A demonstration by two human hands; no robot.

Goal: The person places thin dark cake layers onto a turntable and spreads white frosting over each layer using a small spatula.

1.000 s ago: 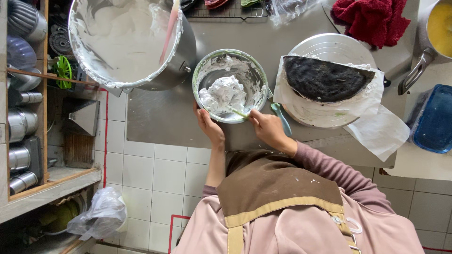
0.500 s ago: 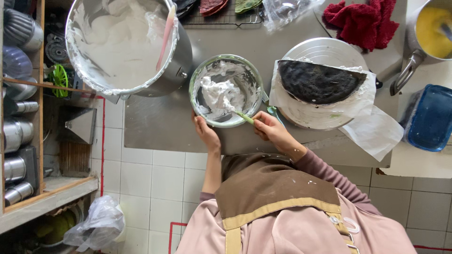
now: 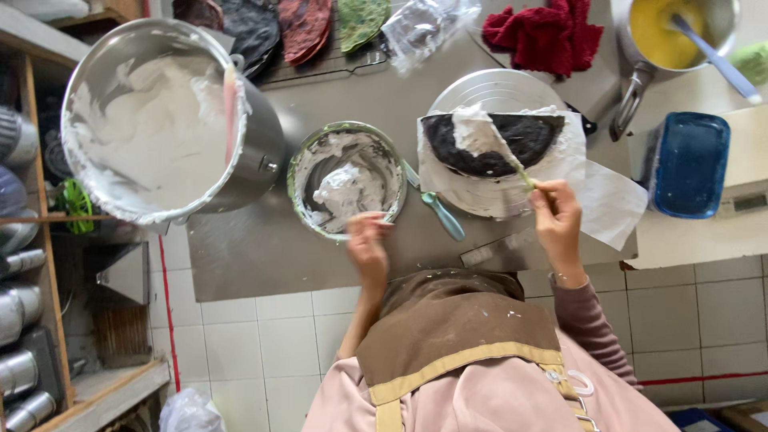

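Observation:
My right hand (image 3: pixel 555 216) grips a spatula (image 3: pixel 490 138) loaded with white cream, its blade resting on a dark half-round cake layer (image 3: pixel 490 142). The layer lies on white paper (image 3: pixel 596 192) atop a round metal turntable (image 3: pixel 496 86). My left hand (image 3: pixel 368 244) touches the near rim of a glass bowl (image 3: pixel 347 180) smeared with white cream. A teal-handled tool (image 3: pixel 440 212) lies between the bowl and the turntable.
A big steel pot (image 3: pixel 160 120) of white cream with a pink spatula stands at left. Coloured cake layers sit on a rack (image 3: pixel 304 32) behind, beside a plastic bag, a red cloth (image 3: pixel 544 32), a saucepan of yellow mix (image 3: pixel 672 32) and a blue tub (image 3: pixel 686 164). Shelves of tins at far left.
My right hand lifted the spatula with cream out of the glass bowl and carried it right onto the dark cake layer. My left hand stayed at the bowl's rim.

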